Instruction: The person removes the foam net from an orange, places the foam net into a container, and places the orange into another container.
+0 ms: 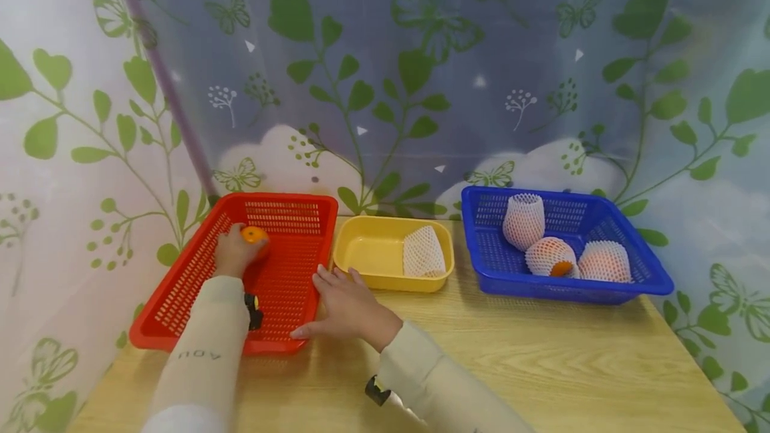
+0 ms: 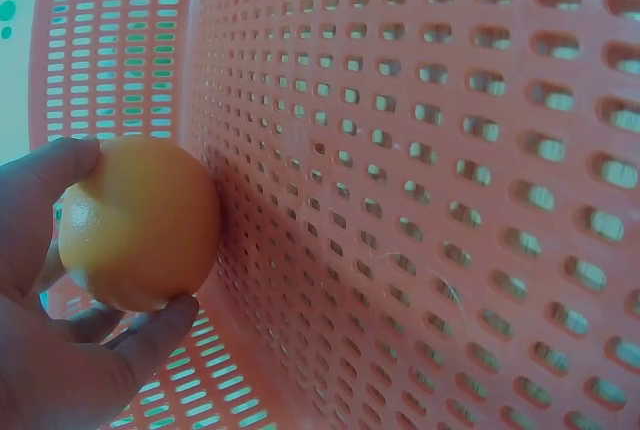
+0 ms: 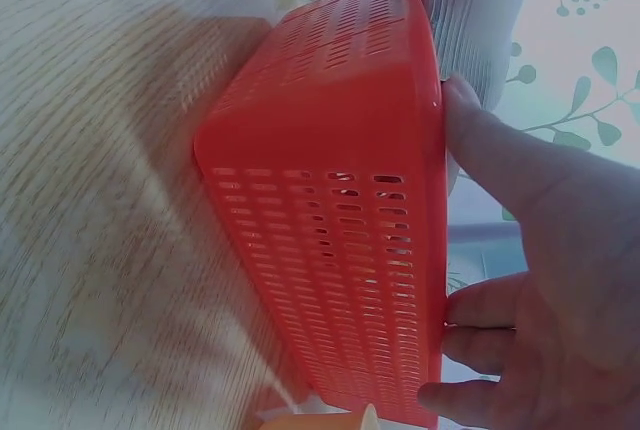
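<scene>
Inside the red basket [image 1: 289, 272], at its left side, my left hand [image 1: 233, 252] holds an orange [image 1: 257, 238]. The left wrist view shows thumb and fingers curled round this orange [image 2: 145, 220], close to the perforated basket floor. My right hand [image 1: 351, 306] touches the basket's right rim with spread, fairly straight fingers. In the right wrist view that hand [image 3: 560, 280] has its thumb and fingertips along the rim of the red basket [image 3: 310, 180].
A yellow tray [image 1: 367, 279] beside the red basket holds a white foam net [image 1: 424, 251]. Farther right, a blue basket [image 1: 499, 286] contains several fruits in foam nets [image 1: 523, 222]. All stand on a wooden table [image 1: 541, 353] before a patterned curtain [image 1: 385, 85].
</scene>
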`<state>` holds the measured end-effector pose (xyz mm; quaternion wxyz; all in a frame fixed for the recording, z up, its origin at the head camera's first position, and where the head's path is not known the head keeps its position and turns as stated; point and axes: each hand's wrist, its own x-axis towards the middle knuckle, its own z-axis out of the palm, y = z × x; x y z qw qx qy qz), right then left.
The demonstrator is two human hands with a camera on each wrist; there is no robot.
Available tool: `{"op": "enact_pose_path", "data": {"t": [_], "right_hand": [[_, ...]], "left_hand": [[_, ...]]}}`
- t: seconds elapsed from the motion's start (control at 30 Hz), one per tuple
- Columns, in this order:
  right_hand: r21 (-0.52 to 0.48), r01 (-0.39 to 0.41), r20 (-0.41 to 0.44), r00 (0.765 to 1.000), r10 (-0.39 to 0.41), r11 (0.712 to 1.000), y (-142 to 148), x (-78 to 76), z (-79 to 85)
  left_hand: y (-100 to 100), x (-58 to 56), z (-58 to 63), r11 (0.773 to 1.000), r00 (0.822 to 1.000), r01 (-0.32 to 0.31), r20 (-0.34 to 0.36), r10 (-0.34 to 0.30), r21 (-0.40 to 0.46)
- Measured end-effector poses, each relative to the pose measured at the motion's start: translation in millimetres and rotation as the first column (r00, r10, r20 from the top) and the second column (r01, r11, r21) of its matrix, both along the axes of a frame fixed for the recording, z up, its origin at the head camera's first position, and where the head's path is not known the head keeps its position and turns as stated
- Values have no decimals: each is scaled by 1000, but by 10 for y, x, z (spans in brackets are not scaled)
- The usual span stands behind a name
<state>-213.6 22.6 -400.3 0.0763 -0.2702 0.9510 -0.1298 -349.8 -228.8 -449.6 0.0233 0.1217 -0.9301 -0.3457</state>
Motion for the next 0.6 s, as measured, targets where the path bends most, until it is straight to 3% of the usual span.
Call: {"op": "enact_pose_path", "data": {"t": [0.33,0.6], "right_hand": [[28,20,-1,1000,-20,999,0,5,18],[43,16,-33,999,-15,999,-30,10,7]], "left_hand": [[17,-35,-28,999,998,48,29,-48,11],[27,-41,-1,995,998,55,-38,-59,-82]]}}
